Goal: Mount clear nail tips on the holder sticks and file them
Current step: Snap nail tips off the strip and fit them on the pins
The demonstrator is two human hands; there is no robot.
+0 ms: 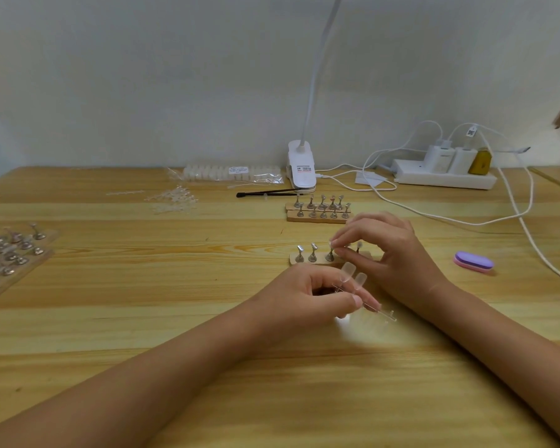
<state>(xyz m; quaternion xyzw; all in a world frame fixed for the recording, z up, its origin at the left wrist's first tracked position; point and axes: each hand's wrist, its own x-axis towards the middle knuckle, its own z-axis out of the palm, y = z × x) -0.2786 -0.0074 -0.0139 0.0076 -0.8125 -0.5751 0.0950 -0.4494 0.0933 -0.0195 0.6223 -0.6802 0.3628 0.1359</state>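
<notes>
My left hand (307, 295) pinches a clear plastic strip (374, 308) with two clear nail tips (353, 274) still attached at its far end. Just beyond it stands a small wooden base (293, 258) carrying several metal holder sticks (313, 252). My right hand (388, 253) hovers over the right part of that base, thumb and forefinger pinched together at the top of one stick; a tiny clear tip seems to be between them, but it is too small to be sure. The purple and pink buffer block (474, 262) lies to the right.
A second wooden base with holder sticks (319, 210) stands farther back. More bases with sticks (7, 253) lie at the left edge. Loose clear strips (175, 198), a bag of tips (232, 173), a black tool (265, 192), a clip lamp (301, 169), a power strip (443, 176) and cables (518, 202) line the back.
</notes>
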